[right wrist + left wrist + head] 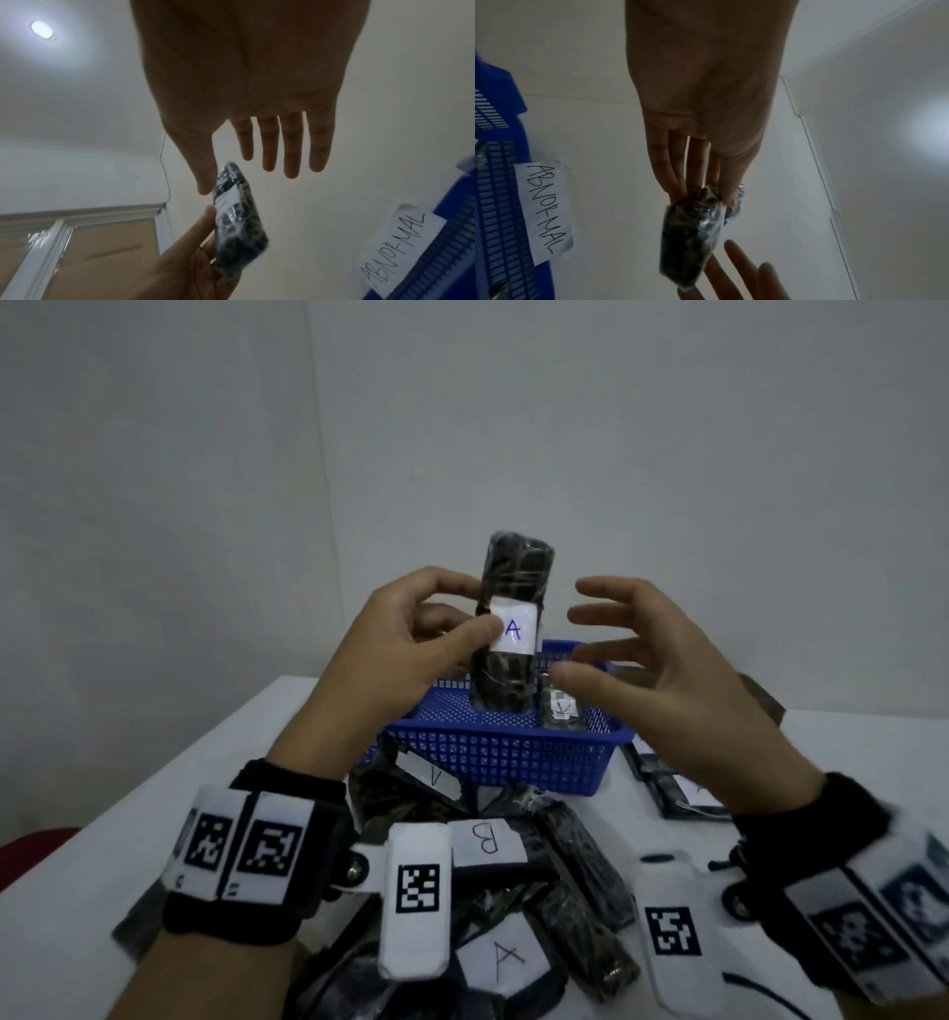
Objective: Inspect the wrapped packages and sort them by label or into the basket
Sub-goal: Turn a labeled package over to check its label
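Observation:
My left hand holds a dark wrapped package upright above the blue basket, thumb on its white label marked "A". The same package shows past my left fingers in the left wrist view, and the package shows beside my right thumb in the right wrist view. My right hand hovers just right of the package with fingers spread, not touching it. One wrapped package lies inside the basket. The basket carries a paper sign reading "ABNORMAL".
A heap of dark wrapped packages lies on the white table below my wrists, one labelled "B" and others "A". More packages lie right of the basket. A red object sits at the left edge.

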Demonstrator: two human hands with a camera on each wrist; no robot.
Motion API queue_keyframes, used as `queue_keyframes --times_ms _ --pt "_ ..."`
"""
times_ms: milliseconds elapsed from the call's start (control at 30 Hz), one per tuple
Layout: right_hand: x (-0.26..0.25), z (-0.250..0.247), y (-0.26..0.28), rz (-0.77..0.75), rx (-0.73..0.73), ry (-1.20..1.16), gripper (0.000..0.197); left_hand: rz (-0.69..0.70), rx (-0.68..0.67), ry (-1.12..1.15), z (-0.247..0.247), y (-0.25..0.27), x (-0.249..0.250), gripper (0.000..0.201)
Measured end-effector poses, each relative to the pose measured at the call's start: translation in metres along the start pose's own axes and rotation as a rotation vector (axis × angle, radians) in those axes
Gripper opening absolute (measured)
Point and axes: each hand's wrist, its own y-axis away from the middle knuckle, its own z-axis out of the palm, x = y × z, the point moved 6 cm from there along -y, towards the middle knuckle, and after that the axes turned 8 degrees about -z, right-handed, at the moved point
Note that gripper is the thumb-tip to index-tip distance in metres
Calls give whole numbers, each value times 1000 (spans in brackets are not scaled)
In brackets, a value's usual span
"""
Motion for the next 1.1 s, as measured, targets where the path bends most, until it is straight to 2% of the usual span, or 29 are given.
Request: queue_keyframes --times_ms 100,167,300,433,533,633,767,967,1100 --pt "-1 19 -2 -100 -98 132 95 -100 -2 -6 -9 -4 -10 21" --pt "5 33 -7 -151 -149 240 93 -160 -17 -29 -13 -9 -17 21" --pt "15 55 -29 -208 -110 278 56 -246 29 -44 -29 -24 -33 18" --pt "23 70 -58 -228 -94 312 38 -269 39 -106 -46 -41 -48 20" --pt "30 74 -87 -236 -70 366 25 -236 35 -176 -56 -56 -61 24" --pt "45 76 -125 -182 -92 391 16 -160 162 -244 -72 -72 -79 26" --pt "77 94 -173 -89 -280 496 8 -179 193 -339 -85 -87 -121 22" --pt "117 142 -213 11 -748 713 8 -174 76 -591 -78 -96 -162 49" --pt "133 157 -222 38 -893 810 13 -136 42 -709 -74 -95 -166 52"
